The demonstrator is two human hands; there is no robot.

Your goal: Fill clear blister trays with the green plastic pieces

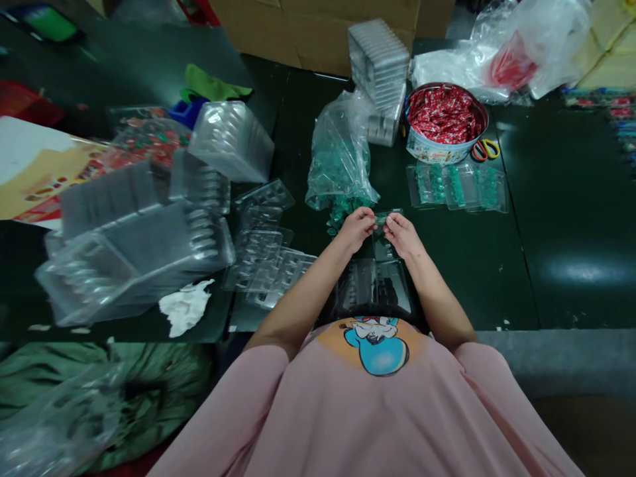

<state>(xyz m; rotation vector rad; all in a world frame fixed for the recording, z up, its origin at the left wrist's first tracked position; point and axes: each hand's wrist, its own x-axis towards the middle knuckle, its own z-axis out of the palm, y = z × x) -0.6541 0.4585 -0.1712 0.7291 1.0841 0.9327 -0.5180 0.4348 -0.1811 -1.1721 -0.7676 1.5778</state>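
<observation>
My left hand (358, 229) and my right hand (402, 236) meet above the table in front of me, fingers pinched. Between their fingertips is a small translucent green plastic piece (380, 219); its exact kind is too small to make out. Just beneath lies a clear plastic blister tray (383, 249), partly covered by my hands. Beyond my left hand, a clear bag (340, 156) lies with its mouth towards me, and loose green pieces (338, 217) spill from it. To the right of my hands sit clear trays (457, 187) with rows of green pieces in them.
A round tin (442, 154) full of red wrapped pieces stands at the back right, with scissors (485, 150) against it. Stacked clear trays (134, 245) crowd the left, near crumpled white tissue (185, 308). More stacked trays (378, 63) rise before a cardboard box (318, 30).
</observation>
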